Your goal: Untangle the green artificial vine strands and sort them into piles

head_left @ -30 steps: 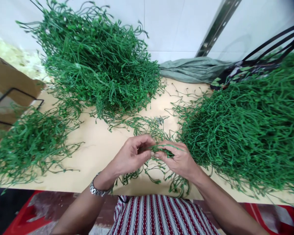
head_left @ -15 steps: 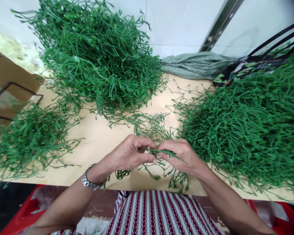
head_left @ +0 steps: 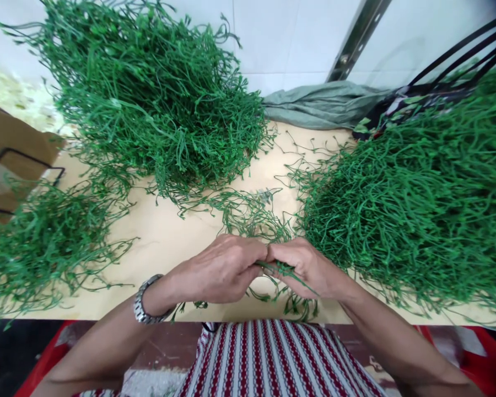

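Note:
My left hand [head_left: 215, 270], with a metal watch [head_left: 143, 300] on its wrist, and my right hand [head_left: 306, 264] meet at the near edge of a pale wooden table [head_left: 169, 242]. Both are closed on the same thin green plastic stem [head_left: 279, 270], fingertips touching each other. More loose green stems [head_left: 252, 215] lie just beyond my hands and hang over the table edge below them.
Three heaps of green stems surround me: a tall one [head_left: 157, 110] at the back left, a big one [head_left: 417, 204] on the right, a small one [head_left: 41, 242] on the left. A grey-green cloth [head_left: 314, 105] lies by the white wall. A cardboard box [head_left: 12, 143] stands far left.
My hands have drawn closer together and slightly nearer to me, fingers now pressed together over the stem. The view has shifted a little.

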`<state>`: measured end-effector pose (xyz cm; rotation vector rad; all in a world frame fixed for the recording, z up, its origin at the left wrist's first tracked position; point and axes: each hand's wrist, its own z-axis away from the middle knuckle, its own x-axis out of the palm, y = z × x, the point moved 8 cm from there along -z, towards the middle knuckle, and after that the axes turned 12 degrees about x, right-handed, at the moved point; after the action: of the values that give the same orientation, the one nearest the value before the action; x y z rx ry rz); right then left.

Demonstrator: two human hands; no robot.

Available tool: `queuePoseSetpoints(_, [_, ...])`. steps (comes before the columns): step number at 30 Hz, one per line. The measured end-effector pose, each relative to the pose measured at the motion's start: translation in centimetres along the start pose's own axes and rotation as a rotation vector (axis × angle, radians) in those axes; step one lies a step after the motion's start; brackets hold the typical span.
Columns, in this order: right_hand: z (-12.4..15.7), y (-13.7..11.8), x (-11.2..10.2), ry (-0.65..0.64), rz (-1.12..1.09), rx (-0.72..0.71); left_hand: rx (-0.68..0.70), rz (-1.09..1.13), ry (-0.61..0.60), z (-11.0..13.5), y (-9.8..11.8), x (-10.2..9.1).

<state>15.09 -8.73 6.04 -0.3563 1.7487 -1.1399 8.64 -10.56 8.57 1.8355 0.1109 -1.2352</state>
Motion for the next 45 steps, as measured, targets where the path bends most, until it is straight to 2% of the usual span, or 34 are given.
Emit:
queuePoseSetpoints(4, [0.2,0.2,0.5,-0.069,-0.024,-0.017,0.051,-0.039,-0.072,-0.1,0.6,1.1])
queuePoseSetpoints(8, [0.4,0.7,1.1,-0.128,-0.090,0.008,0.087,-0.051,-0.083,-0.1,1.1,1.7])
queuePoseSetpoints(12, [1.2,0.5,1.5,-0.205,-0.104,0.032,0.116,-0.064,-0.107,0.3,1.1,1.8])
queuePoseSetpoints(14, [1.5,0.5,0.9,-0.212,-0.108,0.061,0.096,-0.006,-0.084,0.5,0.7,1.2])
queuePoseSetpoints(17, [1.3,0.8,-1.8,-0.064,-0.086,0.106,0.010,0.224,0.044,0.7,-0.8,0.0])
queuePoseSetpoints(20, [0.6,0.9,-4.4,0.168,-0.078,0.112,-0.118,0.517,0.280,0.9,-2.9,-1.0])
queuePoseSetpoints(22, [-0.1,1.3,-4.9,0.261,-0.119,0.147,-0.172,0.675,0.383,0.9,-4.0,-0.8])
queuePoseSetpoints(25, [-1.2,2.1,-3.5,0.250,-0.176,0.230,-0.233,0.849,0.454,0.8,-5.0,0.0])
queuePoseSetpoints(28, [-1.8,2.7,-1.9,0.238,-0.211,0.278,-0.317,0.968,0.645,1.1,-6.1,0.2])
queuePoseSetpoints(30, [-1.9,3.0,-1.3,0.238,-0.252,0.292,-0.364,0.989,0.770,1.6,-6.6,0.2])
queuePoseSetpoints(33, [-1.8,3.2,-0.5,0.199,-0.316,0.326,-0.380,0.926,0.887,1.9,-6.9,-0.1])
queuePoseSetpoints(37, [-1.8,3.3,-0.1,0.163,-0.385,0.346,-0.322,0.868,0.939,1.8,-6.7,-0.6])
queuePoseSetpoints(42, [-2.0,2.9,-0.3,0.196,-0.392,0.310,-0.432,1.153,0.941,1.6,-7.4,0.9])
queuePoseSetpoints(45, [-2.0,2.7,-0.5,0.215,-0.358,0.289,-0.441,1.292,0.973,1.3,-7.2,1.3])
